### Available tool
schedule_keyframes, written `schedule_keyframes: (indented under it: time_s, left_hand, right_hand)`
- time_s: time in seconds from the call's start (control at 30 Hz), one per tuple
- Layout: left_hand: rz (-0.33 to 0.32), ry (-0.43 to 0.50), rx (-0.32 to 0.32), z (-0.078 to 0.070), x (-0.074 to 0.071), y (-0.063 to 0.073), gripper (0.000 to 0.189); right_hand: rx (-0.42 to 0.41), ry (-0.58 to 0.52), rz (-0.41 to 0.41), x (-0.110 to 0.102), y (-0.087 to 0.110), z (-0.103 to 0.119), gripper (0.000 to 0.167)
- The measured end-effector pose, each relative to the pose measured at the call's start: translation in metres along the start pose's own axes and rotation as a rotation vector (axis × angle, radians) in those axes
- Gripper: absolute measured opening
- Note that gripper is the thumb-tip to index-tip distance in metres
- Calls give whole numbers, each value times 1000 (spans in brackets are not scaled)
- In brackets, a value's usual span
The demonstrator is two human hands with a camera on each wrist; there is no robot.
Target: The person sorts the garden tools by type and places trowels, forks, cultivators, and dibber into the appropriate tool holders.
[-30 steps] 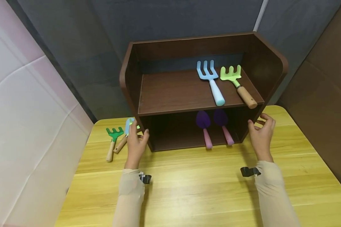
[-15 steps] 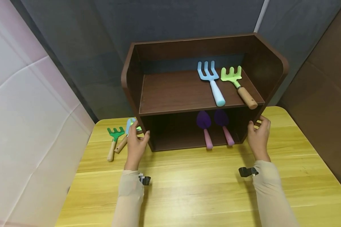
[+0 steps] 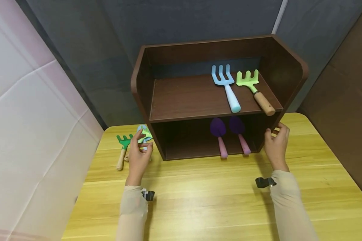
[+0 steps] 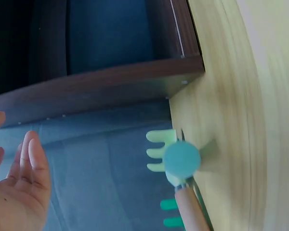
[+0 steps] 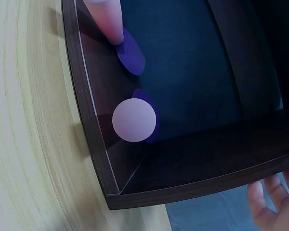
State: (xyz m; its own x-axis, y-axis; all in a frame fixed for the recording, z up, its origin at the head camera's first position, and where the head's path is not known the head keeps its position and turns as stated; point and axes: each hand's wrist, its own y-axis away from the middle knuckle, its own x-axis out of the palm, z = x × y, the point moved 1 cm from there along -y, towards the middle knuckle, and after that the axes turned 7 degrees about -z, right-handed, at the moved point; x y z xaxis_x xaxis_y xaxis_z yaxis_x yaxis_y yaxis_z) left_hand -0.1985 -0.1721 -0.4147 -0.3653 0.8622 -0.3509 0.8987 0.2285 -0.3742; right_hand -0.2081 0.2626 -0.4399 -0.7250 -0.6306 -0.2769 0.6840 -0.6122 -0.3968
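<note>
A dark brown two-tier shelf (image 3: pixel 181 97) stands on the wooden table. My right hand (image 3: pixel 276 147) grips its right side panel, thumb on the inner side and fingers (image 5: pixel 275 192) outside. Off the left panel, my left hand (image 3: pixel 138 162) holds nothing, its fingers loosely bent, as the left wrist view also shows. Beside it lie a green hand rake (image 3: pixel 122 155), a light green hand rake (image 4: pixel 189 204) with a wooden handle, and a blue tool (image 3: pixel 141 127) partly hidden by the hand.
On the upper tier lie a light blue hand fork (image 3: pixel 231 98) and a lime green hand rake (image 3: pixel 263 103). Two purple trowels, the left one (image 3: pixel 223 147) and the right one (image 3: pixel 244 144), lie in the lower tier, pink handles outward. A grey wall (image 3: pixel 193 20) stands behind.
My left hand has let go of the shelf's left panel and moved left, toward the tools. The right hand has closed in on the right panel and stays there.
</note>
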Motion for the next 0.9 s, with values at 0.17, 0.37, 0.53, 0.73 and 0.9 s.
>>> schedule_keyframes:
  time_s: [0.17, 0.37, 0.53, 0.73, 0.9]
  left_hand:
    - [-46, -7, 23, -6, -10, 3, 56]
    - [-90, -26, -3, 11, -18, 2, 58]
    - [-94, -35, -32, 41, -20, 0, 62]
    - [-125, -59, -28, 59, -26, 1, 61]
    - [-146, -67, -41, 66, -32, 2, 62]
  right_hand:
    - [-22, 7, -5, 1, -1, -3, 38]
    - [-11, 3, 3, 0, -1, -4, 39]
    - [4, 4, 16, -2, -1, -4, 39]
    - [-1, 15, 25, -3, -1, -6, 39]
    - [0, 14, 28, -3, -1, -6, 39]
